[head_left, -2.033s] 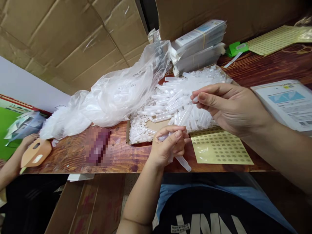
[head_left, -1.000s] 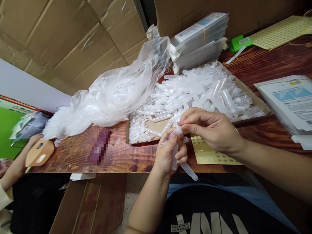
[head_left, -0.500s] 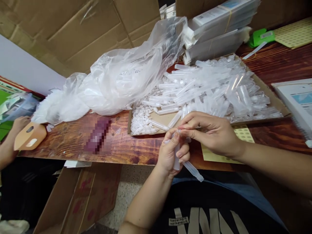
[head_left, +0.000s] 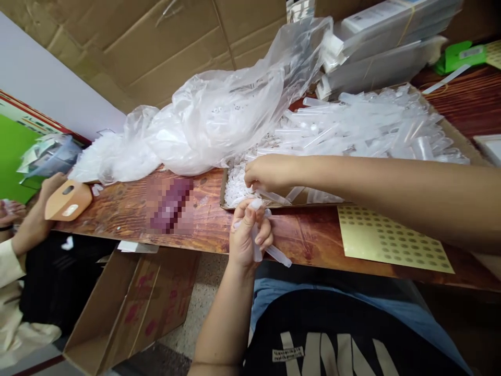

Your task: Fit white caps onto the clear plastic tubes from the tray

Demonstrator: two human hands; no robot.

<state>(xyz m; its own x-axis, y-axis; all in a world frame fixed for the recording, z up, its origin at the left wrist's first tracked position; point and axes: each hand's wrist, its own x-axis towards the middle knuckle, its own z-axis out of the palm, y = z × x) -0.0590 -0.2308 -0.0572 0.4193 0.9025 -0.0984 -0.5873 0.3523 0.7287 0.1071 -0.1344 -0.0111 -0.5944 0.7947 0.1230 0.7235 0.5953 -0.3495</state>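
Observation:
My left hand [head_left: 247,232] is closed around several translucent plastic tubes [head_left: 278,255] at the table's front edge. One tube tilts down to the right below the fingers, and a white end pokes out above the thumb. My right hand [head_left: 268,173] reaches into the left end of a shallow cardboard tray [head_left: 225,193], its fingertips bent down among small white plastic pieces [head_left: 237,183]. What those fingertips touch, if anything, is hidden by the hand. A heap of clear tubes [head_left: 368,120] fills the rest of the tray, partly behind my right forearm.
A large clear plastic bag [head_left: 219,115] lies behind the tray. A yellow sticker sheet [head_left: 391,237] rests under my right forearm. Packed stacks [head_left: 387,47] stand at the back right. At left, another person's hand [head_left: 52,183] is by an orange holder [head_left: 69,201]. Below stands an open carton [head_left: 133,308].
My right hand has left the left hand's thumb and moved left into the tray's small white pieces. My left hand keeps its tubes. The camera view has shifted.

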